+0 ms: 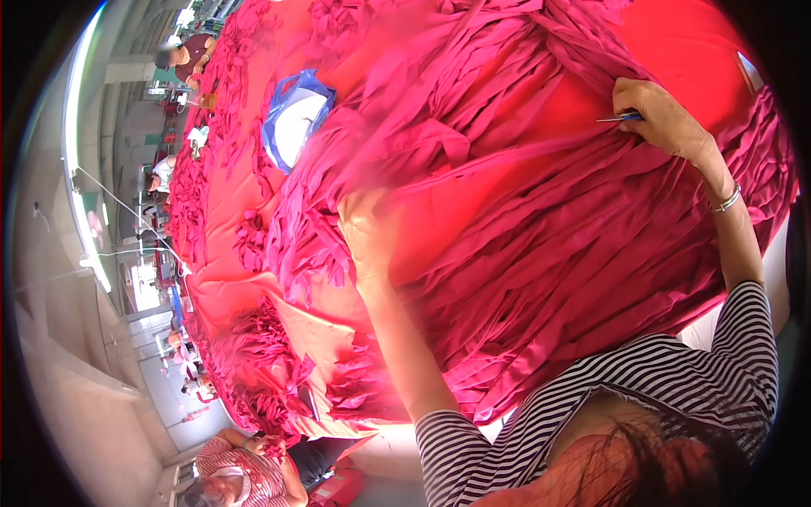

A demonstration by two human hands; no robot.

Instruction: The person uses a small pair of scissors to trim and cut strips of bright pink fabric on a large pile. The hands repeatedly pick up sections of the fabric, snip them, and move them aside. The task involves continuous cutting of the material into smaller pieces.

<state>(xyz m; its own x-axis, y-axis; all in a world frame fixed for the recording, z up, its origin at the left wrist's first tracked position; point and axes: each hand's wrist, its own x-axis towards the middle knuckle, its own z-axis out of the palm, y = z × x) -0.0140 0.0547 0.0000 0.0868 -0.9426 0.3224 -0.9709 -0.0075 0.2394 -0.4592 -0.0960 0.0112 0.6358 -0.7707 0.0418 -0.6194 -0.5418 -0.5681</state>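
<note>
Your right hand (665,118), fingers curled closed, grips a slim, pointed metal tool with a blue part (628,117), its tip aimed toward your left side. Your left hand (367,232), blurred, rests on a heap of long, crumpled crimson fabric strips (541,245); its fingertips are lost in the blur, and whether they pinch the cloth cannot be told. One crimson length stretches across the space between your two hands, its right end reaching just below the tool. More of the strips lie in long folds on the near side of both hands, toward your body, and pile up beyond them.

A silver-coloured bracelet (726,199) circles your right wrist, below a striped black-and-white sleeve (743,325). Smooth bright red cloth (684,42) shows beyond your right hand and between the strips. Past your left hand, on its far left side, sits a translucent blue plastic bag with white contents (297,118). Nearer you, to the left of that hand, a co-worker in a red-and-white top (232,465) has hands on dark red cloth (272,448). Farther left, beyond the bag, stands another person in a maroon shirt (195,57).
</note>
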